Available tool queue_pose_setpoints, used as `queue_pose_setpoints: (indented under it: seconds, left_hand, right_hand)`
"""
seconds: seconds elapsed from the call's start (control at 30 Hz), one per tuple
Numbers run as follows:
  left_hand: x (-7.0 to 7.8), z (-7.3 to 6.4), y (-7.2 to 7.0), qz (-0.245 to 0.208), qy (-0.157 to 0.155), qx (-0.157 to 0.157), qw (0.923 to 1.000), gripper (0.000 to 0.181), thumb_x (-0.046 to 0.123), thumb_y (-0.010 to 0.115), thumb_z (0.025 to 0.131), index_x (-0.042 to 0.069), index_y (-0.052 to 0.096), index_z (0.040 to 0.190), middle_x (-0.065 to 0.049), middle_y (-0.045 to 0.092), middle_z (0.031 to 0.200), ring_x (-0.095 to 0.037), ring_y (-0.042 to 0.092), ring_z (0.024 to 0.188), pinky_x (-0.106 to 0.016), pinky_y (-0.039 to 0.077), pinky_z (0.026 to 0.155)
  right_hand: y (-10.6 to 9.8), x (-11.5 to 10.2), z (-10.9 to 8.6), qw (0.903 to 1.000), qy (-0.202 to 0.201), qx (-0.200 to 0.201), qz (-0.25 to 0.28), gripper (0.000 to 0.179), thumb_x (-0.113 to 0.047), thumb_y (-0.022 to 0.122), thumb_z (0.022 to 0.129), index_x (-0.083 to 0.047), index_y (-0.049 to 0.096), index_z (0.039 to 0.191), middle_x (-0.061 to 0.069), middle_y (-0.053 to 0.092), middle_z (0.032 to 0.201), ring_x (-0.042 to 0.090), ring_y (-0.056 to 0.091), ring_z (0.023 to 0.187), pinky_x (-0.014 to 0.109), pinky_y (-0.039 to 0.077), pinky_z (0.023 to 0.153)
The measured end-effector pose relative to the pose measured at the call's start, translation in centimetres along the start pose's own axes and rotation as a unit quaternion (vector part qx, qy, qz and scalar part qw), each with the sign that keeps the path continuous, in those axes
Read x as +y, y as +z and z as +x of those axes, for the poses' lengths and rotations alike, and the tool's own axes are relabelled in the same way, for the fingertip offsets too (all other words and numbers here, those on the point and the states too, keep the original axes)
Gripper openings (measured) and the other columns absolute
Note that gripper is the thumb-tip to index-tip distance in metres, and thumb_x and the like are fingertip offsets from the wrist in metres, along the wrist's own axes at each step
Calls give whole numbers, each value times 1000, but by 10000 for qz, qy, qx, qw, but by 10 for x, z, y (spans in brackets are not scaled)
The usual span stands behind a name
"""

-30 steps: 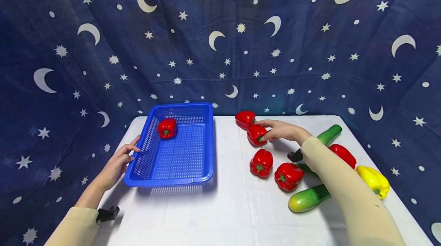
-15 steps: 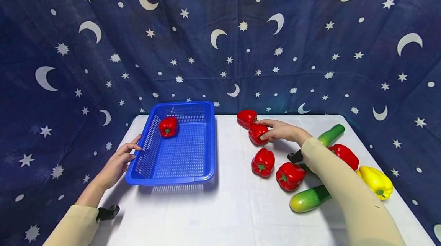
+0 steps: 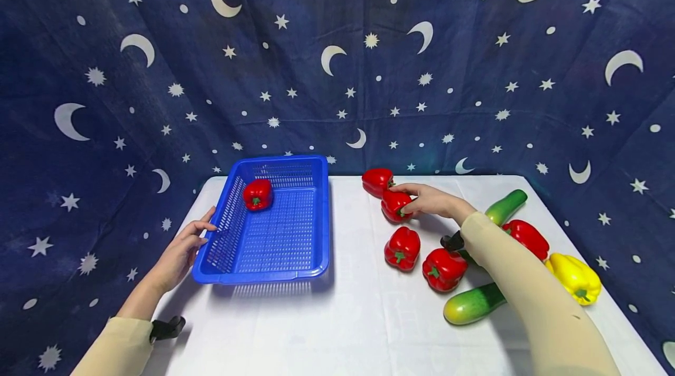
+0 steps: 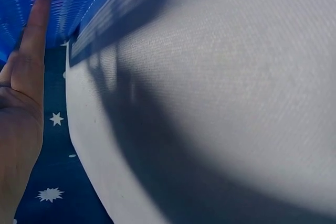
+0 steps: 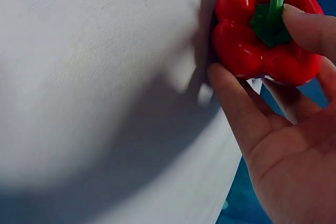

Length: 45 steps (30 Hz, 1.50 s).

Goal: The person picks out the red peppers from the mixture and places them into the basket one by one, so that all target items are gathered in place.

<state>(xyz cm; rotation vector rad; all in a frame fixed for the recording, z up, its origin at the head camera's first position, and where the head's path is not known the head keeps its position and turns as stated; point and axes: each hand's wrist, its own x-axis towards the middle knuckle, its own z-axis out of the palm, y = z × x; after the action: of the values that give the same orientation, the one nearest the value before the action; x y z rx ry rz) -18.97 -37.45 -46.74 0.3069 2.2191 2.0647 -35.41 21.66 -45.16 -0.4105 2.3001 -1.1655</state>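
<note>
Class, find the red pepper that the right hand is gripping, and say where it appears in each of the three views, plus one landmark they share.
Head view: the gripped red pepper lies right of centre, under the right hand.
Left wrist view: not in it; only the left hand and the blue basket.
Right wrist view: upper right, pinched between the fingers.
Shared landmark: the white tablecloth.
</note>
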Motion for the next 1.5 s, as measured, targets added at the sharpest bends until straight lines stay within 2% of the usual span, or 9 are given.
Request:
queue_pose_setpoints:
  seconds: [0.1,0.2,0.33,0.43,0.6,0.8,1.07,1.3,1.5]
  left_hand:
    - [0,-1,1,-203,-3,-46,9998,31,-3,35,100,4,54,124,-1,7,172,-1,25,148,-17,45,65]
    - [0,-2,2,-361,-2,-79,9993,33,-4,33,101,5,55,124,0,5,172,-9,16,154,-17,49,77]
    - [1,-2,2,-362,14,-41,9993,34,-3,33,100,5,55,126,1,6,172,-25,2,157,-16,47,89]
    - [1,-2,2,-347,13,7,9994,33,-2,33,101,4,54,126,3,7,172,-28,-1,157,-16,46,94]
    - [-1,-2,1,-345,-10,65,9994,33,-1,34,102,5,54,127,4,9,172,-28,0,157,-17,47,92]
    - [-3,-3,2,-346,7,124,9993,33,-1,34,102,6,55,127,4,10,172,-24,1,157,-15,42,95]
    - [-6,-5,3,-347,28,160,9993,32,0,34,102,6,55,126,5,12,171,-20,8,157,-16,47,86]
    - [-5,-5,3,-239,63,112,9996,31,1,35,103,4,53,128,4,11,171,-21,8,157,-16,48,80]
    - [-1,-4,3,127,115,-55,9998,31,0,35,102,1,51,129,-3,6,172,-27,5,156,-17,47,85]
  right_hand:
    - [-2,2,-3,9999,-28,58,-104,71,-11,73,90,-13,44,154,21,47,145,36,51,119,48,52,93]
    - [-7,5,-8,9998,-97,115,-132,69,-11,72,90,-9,44,153,22,47,146,35,51,119,46,53,92]
    - [-13,8,-16,9997,-141,181,-119,67,-11,71,91,-6,44,152,23,46,148,35,51,120,43,53,91]
    - [-16,9,-20,9997,-48,202,-101,68,-12,72,91,-6,43,152,24,44,149,36,51,122,43,53,93]
    - [-18,11,-22,9998,68,191,-23,70,-15,74,90,-6,43,152,27,42,151,34,56,116,46,52,94]
    - [-17,12,-21,9996,165,138,170,73,-16,75,89,-8,40,153,26,35,154,33,62,95,45,52,90]
    - [-13,12,-22,9992,336,79,197,84,-11,73,88,-13,29,160,21,32,154,35,61,78,47,50,90]
    - [-10,13,-19,9994,290,104,185,88,-9,73,86,-13,28,161,22,31,153,33,61,80,45,52,88]
    - [-9,11,-20,9995,241,134,150,86,-10,74,85,-13,31,160,24,38,145,29,59,93,44,53,87]
